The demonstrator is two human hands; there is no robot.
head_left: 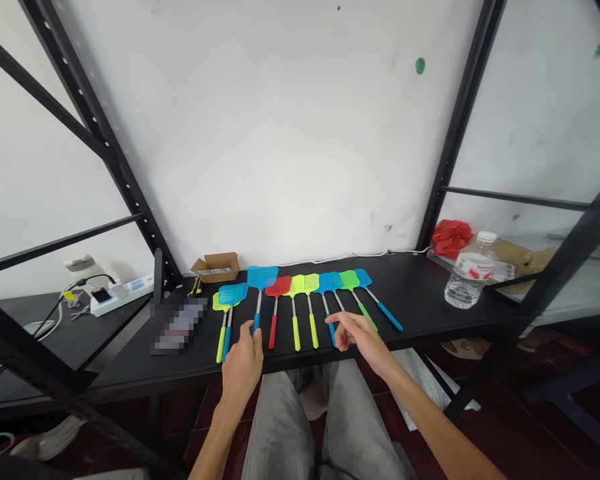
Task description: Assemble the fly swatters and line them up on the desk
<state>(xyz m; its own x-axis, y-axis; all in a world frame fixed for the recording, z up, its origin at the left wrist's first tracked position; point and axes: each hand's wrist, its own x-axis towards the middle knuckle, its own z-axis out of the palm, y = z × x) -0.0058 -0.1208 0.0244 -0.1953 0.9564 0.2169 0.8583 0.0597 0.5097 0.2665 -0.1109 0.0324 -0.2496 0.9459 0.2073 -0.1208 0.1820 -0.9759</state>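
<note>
My left hand [243, 357] is closed around the handle of a blue fly swatter [262, 276], whose head points to the wall and overlaps the edge of a red fly swatter [279, 287]. Left of it lie a second blue fly swatter [233, 293] and a yellow-green one [222, 333], partly overlapping. My right hand [355, 332] is over the handles of blue fly swatters [326, 283], index finger stretched out and the others bent, with nothing seen in it. Yellow fly swatters [311, 285], a green one [349, 280] and another blue one [363, 278] lie in the same row.
On the black table [410, 313] stand an open cardboard box [219, 268] and, at right, a water bottle [473, 272]. A blurred-out flat item [180, 325] lies at left. A power strip [125, 295] is beyond the left post; a red bag [451, 237] lies at right.
</note>
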